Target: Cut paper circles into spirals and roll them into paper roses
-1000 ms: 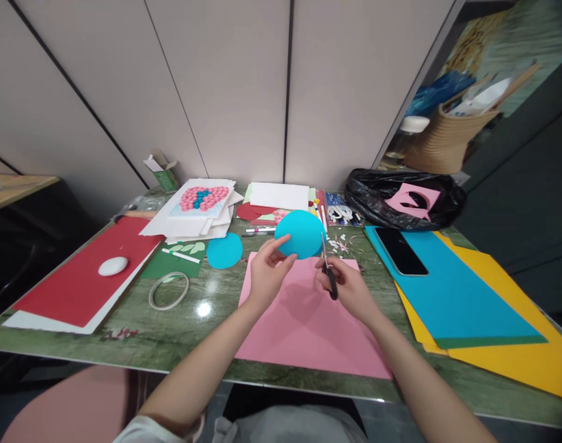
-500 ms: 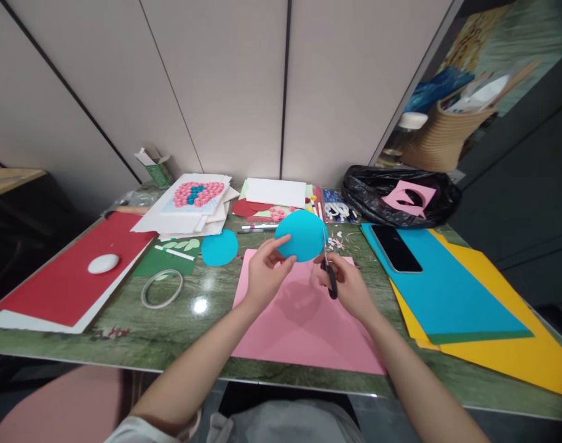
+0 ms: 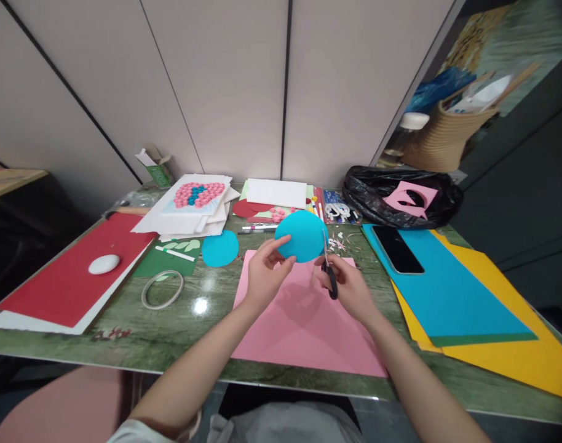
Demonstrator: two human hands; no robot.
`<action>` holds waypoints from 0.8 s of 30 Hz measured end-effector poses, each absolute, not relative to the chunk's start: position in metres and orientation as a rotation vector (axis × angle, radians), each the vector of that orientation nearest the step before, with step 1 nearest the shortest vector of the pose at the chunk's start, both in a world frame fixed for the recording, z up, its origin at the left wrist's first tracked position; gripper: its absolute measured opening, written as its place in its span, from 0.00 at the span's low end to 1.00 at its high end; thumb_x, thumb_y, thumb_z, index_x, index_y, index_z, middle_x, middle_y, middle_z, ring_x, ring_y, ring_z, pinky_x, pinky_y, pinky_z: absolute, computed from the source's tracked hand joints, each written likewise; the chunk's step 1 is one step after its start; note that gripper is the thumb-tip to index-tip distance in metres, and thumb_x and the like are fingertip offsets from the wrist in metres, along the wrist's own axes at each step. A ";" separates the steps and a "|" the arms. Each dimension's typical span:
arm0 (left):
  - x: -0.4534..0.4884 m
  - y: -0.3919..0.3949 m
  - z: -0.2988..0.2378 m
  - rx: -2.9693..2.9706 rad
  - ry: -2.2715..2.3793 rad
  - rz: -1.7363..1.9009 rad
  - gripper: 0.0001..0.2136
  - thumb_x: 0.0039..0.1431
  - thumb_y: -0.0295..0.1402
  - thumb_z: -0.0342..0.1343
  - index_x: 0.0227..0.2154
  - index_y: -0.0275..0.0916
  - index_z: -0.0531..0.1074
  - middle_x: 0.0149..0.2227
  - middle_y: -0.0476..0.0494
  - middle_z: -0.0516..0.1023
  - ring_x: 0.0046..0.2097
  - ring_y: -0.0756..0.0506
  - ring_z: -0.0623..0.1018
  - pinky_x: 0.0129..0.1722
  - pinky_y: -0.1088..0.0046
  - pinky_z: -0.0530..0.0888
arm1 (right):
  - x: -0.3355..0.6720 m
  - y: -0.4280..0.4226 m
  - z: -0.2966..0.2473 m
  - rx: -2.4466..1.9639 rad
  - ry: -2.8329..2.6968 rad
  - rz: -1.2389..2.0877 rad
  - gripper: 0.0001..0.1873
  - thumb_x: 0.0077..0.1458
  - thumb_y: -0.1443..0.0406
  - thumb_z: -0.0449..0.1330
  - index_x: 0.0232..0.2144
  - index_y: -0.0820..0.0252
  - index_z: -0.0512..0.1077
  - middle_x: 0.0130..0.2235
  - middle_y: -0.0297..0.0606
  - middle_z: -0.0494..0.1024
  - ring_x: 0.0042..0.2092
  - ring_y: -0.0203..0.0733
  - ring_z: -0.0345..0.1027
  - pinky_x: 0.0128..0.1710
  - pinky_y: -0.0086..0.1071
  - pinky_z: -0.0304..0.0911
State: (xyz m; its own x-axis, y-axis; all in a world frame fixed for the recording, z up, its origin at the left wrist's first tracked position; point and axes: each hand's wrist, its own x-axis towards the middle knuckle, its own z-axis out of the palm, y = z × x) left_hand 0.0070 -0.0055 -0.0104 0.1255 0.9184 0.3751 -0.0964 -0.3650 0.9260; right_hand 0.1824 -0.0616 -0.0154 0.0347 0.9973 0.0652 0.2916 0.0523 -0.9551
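Pinched between the thumb and fingers of my left hand [image 3: 269, 271] is a round blue paper piece [image 3: 302, 235], raised above a pink paper sheet [image 3: 304, 332]. My right hand [image 3: 348, 286] grips black-handled scissors [image 3: 331, 280], whose blades point up at the right edge of the blue piece. Whether the blades are apart I cannot tell. A second blue paper disc [image 3: 220, 248] lies on the table to the left of my left hand. Small paper scraps [image 3: 339, 241] lie just beyond the scissors.
A tape roll [image 3: 162, 290], a red sheet [image 3: 78, 271] with a white oval object, and papers with a pink-and-blue heart [image 3: 199, 194] are on the left. To the right, a phone [image 3: 398, 249] lies on blue and yellow sheets [image 3: 516, 320]. Behind is a black plastic bag [image 3: 368, 197].
Almost nothing differs. Both hands, the blue paper piece and the scissors keep nearly the same places; the whole view has shifted very slightly.
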 end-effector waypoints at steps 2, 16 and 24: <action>0.007 -0.005 -0.011 1.493 0.834 1.405 0.17 0.50 0.28 0.60 0.45 0.43 0.73 0.38 0.45 0.70 0.31 0.52 0.69 0.31 0.75 0.71 | 0.182 -0.061 -0.015 -1.396 -1.415 0.984 0.15 0.51 0.57 0.60 0.41 0.55 0.68 0.27 0.31 0.67 0.28 0.34 0.57 0.28 0.29 0.56; 0.004 -0.003 -0.010 1.531 0.858 1.447 0.15 0.51 0.29 0.59 0.43 0.43 0.75 0.33 0.47 0.70 0.30 0.53 0.69 0.30 0.76 0.70 | 0.183 -0.062 -0.012 -1.398 -1.430 0.995 0.13 0.50 0.58 0.60 0.38 0.55 0.67 0.25 0.29 0.65 0.27 0.33 0.55 0.27 0.28 0.54; 0.005 -0.005 -0.006 1.519 0.912 1.432 0.11 0.51 0.30 0.59 0.40 0.42 0.76 0.31 0.47 0.71 0.30 0.52 0.70 0.30 0.76 0.70 | 0.183 -0.061 -0.013 -1.402 -1.438 0.981 0.14 0.50 0.57 0.60 0.38 0.55 0.68 0.22 0.27 0.60 0.25 0.33 0.53 0.25 0.28 0.52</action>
State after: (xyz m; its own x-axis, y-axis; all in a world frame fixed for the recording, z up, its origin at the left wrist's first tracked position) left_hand 0.0046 -0.0045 -0.0064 0.0840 0.9183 0.3870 -0.0374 -0.3852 0.9221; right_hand 0.1829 -0.0612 -0.0126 0.0194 0.9979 0.0614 0.3069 0.0525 -0.9503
